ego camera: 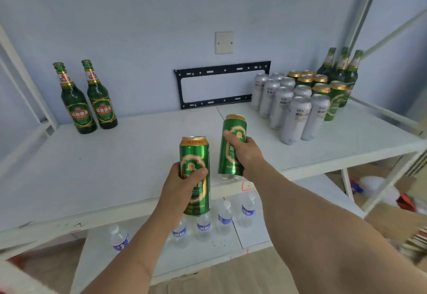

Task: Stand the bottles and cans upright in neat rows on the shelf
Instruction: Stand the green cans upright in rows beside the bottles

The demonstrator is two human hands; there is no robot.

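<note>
Two green cans are gripped above the near shelf edge [143,205]: one [194,173] by the left hand [182,185], one [232,145] by the right hand [247,152]. Both labels are partly hidden by fingers. Bare board is seen between the left bottles [89,99] and the right cluster [300,99].

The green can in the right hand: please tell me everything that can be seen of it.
The tall green metal can with a gold rim looks glossy, with a gold-edged emblem and pale characters on its side. It is closed on top as far as the view shows. It is nearly upright, leaning slightly, at the front edge of the white upper shelf; whether its base touches the shelf cannot be told. The right hand grips its middle, thumb across the label.
</note>
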